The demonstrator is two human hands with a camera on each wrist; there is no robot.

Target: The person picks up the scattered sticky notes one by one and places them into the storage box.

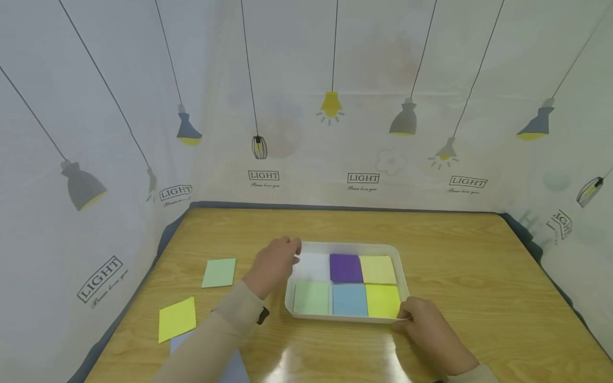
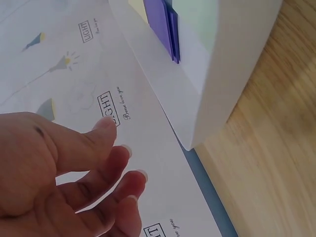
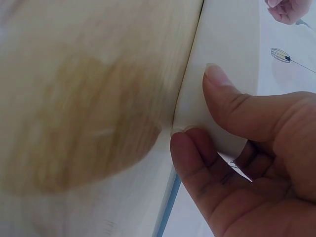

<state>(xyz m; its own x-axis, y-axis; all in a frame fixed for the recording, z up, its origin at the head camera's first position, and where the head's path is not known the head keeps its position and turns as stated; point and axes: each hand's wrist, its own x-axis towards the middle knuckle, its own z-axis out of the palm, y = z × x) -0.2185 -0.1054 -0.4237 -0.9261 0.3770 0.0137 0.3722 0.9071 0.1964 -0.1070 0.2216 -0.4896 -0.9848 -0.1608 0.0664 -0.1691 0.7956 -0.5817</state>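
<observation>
A shallow white tray (image 1: 345, 248) lies on the table with coloured paper squares in it. The back row shows a purple square (image 1: 346, 268), a pale yellow square (image 1: 378, 269) and bare white floor at left. In front lie a pale green square (image 1: 311, 298), a blue square (image 1: 349, 300) and a bright yellow square (image 1: 382, 300). My left hand (image 1: 274, 266) is by the tray's back left corner; in the left wrist view its loosely bent fingers stand apart from the wall, holding nothing. My right hand (image 1: 428, 327) pinches the front right corner, thumb against the wall.
On the wooden table (image 1: 460, 250), a loose pale green square (image 1: 219, 273) and a bright yellow one (image 1: 177, 319) lie left of the tray. A bluish sheet (image 1: 233, 369) is partly hidden under my left forearm. A printed cloth backdrop (image 1: 306, 122) surrounds the table's back and sides.
</observation>
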